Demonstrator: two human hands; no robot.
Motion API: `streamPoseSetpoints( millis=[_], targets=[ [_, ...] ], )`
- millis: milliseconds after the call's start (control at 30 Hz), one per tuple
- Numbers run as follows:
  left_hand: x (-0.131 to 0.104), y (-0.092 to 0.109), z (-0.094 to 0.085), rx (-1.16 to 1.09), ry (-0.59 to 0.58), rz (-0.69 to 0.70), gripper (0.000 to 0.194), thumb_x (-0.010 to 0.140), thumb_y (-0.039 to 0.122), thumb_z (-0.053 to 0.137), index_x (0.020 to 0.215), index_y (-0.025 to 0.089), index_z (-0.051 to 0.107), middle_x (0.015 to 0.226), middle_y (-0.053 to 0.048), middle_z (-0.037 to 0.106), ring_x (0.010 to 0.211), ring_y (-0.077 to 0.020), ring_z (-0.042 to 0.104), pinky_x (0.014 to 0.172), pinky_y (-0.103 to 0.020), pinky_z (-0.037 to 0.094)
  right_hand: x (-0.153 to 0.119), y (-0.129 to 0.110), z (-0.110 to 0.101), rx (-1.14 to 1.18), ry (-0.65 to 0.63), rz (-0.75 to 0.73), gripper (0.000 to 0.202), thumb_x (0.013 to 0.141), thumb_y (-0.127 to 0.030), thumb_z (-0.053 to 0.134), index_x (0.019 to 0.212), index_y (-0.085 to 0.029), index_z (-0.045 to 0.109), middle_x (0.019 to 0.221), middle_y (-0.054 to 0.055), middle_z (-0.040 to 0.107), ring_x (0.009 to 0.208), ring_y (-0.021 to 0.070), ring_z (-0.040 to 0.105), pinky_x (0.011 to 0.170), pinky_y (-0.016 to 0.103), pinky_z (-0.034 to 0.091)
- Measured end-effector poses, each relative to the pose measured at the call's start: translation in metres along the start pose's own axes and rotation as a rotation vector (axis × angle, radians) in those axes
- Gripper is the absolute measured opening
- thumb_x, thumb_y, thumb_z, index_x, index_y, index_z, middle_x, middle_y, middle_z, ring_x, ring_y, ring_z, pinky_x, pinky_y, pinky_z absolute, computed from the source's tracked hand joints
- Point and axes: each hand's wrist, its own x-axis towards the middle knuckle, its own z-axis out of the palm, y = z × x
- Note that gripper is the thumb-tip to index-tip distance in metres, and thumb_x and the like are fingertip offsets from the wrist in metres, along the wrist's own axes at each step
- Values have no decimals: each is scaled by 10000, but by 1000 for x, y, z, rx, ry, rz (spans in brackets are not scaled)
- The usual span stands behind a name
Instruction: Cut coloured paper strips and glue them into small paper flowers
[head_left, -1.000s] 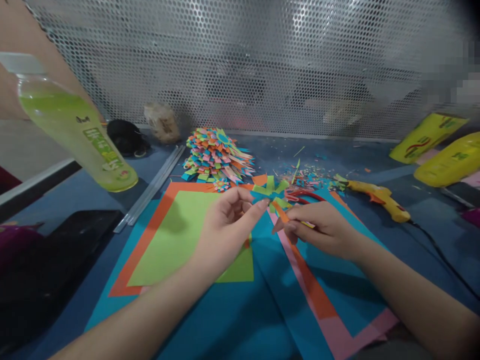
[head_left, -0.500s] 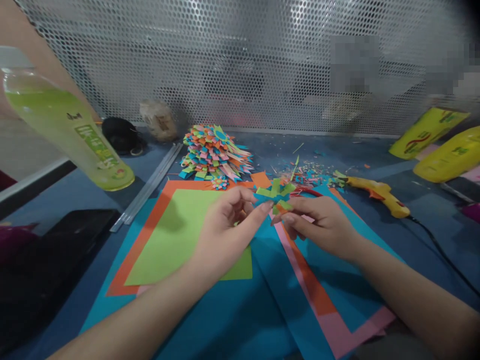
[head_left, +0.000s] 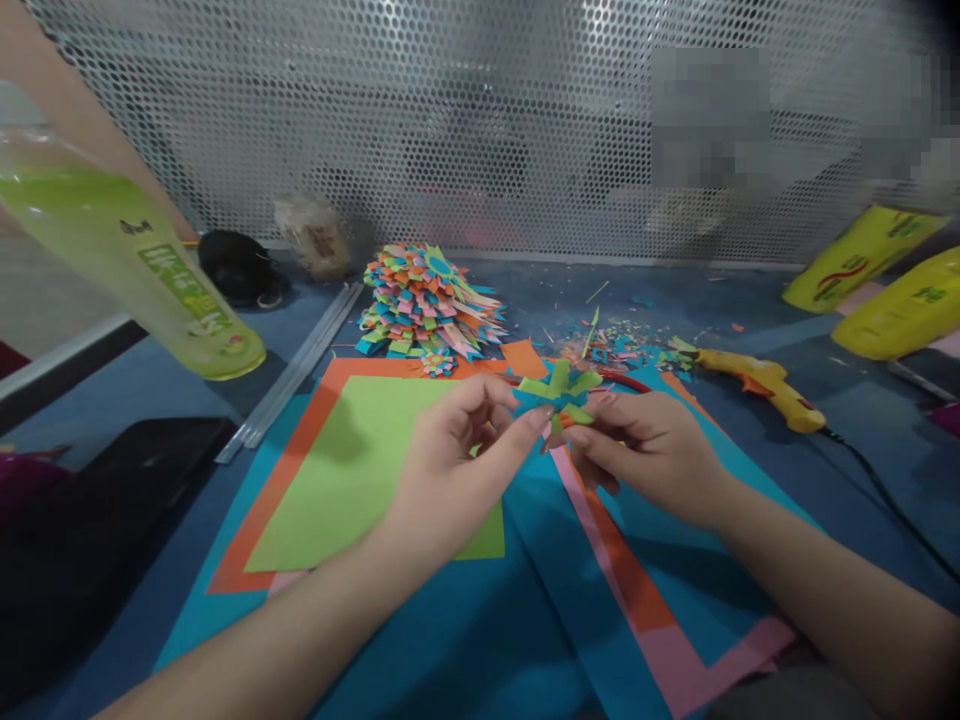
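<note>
A small paper flower point(head_left: 559, 385) in green and blue, with a bit of orange low down, is held up between both hands over the coloured sheets. My left hand point(head_left: 469, 450) pinches its left side between thumb and fingers. On the flower's lower right edge, my right hand point(head_left: 637, 440) is closed with thumb and fingertips. Beneath the left wrist lies a lime green sheet point(head_left: 330, 480) on an orange one, above large blue sheets point(head_left: 450, 640).
Behind the sheets stands a pile of colourful paper pieces point(head_left: 420, 300), with paper scraps point(head_left: 630, 345) and a yellow glue gun point(head_left: 765, 385) to its right. At left are a drink bottle point(head_left: 172, 290), clear sticks point(head_left: 292, 375) and a black phone-like object point(head_left: 127, 500). Yellow bottles point(head_left: 862, 260) lie far right.
The flower has turned slightly and moved a little right in my fingers. My right fingertips have shifted a little along its edge. The view has moved slightly.
</note>
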Motion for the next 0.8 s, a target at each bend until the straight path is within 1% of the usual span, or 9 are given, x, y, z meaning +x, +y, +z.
streamPoseSetpoints(
  millis=[267,433,533,667,800],
  targets=[
    [1,0,-1,18,-10,12,153,707,262,649,651,194,524,615,21,541,553,-91,473,495,-209,348,-3,-1,-2,6,-25,22,355,856,-267,504,515,-171,473,412,-56,487,393,44,454,462,180,376],
    [1,-4,-2,20,-52,52,178,725,274,641,661,194,495,552,57,455,513,-67,416,464,-184,323,-3,-1,-2,29,-37,50,361,858,-277,502,515,-170,472,433,-45,496,408,45,466,451,165,378],
    [1,-5,-3,44,-51,67,181,735,272,634,662,191,489,544,64,435,509,-59,401,458,-176,319,-3,0,-2,51,-40,39,347,850,-275,518,523,-168,474,443,-45,499,428,46,470,471,162,389],
    [1,-4,-3,56,-50,72,172,735,276,632,669,186,501,560,55,460,525,-62,425,461,-180,329,-2,1,-2,72,-43,-20,330,846,-252,530,530,-169,478,463,-49,507,454,43,468,478,160,384],
    [2,-3,-4,60,-43,55,176,736,283,628,667,181,503,607,34,518,574,-77,488,491,-191,366,-2,0,-2,68,-37,-31,290,832,-259,544,560,-173,495,455,-50,511,438,48,462,414,167,343]
  ],
)
